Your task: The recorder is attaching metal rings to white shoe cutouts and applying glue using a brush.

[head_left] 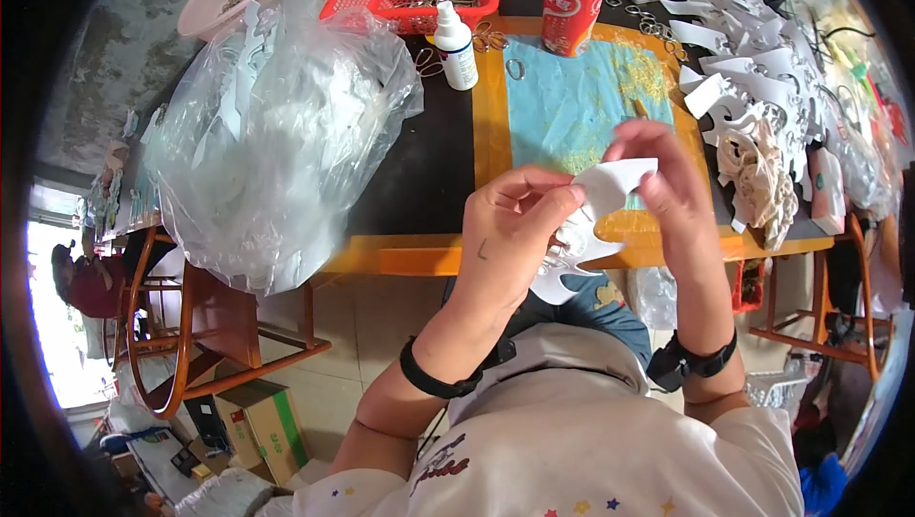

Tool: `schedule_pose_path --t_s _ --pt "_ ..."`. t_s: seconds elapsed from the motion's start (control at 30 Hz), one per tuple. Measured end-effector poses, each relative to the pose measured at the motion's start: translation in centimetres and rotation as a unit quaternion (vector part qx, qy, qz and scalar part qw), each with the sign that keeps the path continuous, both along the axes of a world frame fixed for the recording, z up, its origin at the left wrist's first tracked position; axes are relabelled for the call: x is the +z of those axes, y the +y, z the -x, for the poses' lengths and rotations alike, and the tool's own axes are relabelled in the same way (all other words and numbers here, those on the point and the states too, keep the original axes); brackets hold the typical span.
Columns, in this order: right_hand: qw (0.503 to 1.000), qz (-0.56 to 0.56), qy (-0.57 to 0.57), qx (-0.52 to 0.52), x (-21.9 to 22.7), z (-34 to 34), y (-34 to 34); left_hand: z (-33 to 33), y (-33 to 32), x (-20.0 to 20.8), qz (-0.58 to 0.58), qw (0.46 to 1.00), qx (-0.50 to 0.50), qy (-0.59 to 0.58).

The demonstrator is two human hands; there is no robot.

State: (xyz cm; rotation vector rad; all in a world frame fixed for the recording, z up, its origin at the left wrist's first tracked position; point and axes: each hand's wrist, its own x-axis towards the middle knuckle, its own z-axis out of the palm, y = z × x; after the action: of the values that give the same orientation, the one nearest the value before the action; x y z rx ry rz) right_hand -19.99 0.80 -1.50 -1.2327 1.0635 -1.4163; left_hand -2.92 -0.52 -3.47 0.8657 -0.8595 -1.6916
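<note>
A white die-cut card (615, 183) with curved edges is up above the front edge of the table. My left hand (524, 231) is closed on it, thumb on top and fingers bent beneath. At its right end, my right hand (672, 188) has the thumb against the card's edge, with its fingers curled behind. The card bends between the two hands. More white cut-out shapes (562, 283) hang below my left palm; part of them is hidden by that hand.
A blue sheet (543, 121) lies beyond my hands, with a red can (572, 12) and a white bottle (456, 50) near it. Metal rings fill a red basket (367, 2). A clear plastic bag (276, 155) bulges at left. White cut-outs (753, 69) pile up at right.
</note>
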Motion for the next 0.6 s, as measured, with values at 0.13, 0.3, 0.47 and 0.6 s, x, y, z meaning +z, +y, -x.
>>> schedule_pose_path --t_s 0.13,0.3,0.47,0.6 --pt "0.989 -0.103 0.016 0.106 -0.3 -0.4 0.3 0.1 0.0 0.0 0.041 0.999 -0.006 -0.008" --pt "0.994 -0.067 -0.054 0.071 -1.2 -0.8 0.3 -0.1 -0.5 0.3 0.09 0.993 -0.029 -0.063" --pt "0.995 -0.056 -0.064 0.056 -1.6 0.1 -0.1 -1.5 -1.7 2.1 0.243 0.931 -0.042 -0.268" --pt "0.994 0.014 0.092 0.066 0.4 0.3 -0.3 -2.0 -2.2 3.1 0.265 0.902 -0.136 -0.312"
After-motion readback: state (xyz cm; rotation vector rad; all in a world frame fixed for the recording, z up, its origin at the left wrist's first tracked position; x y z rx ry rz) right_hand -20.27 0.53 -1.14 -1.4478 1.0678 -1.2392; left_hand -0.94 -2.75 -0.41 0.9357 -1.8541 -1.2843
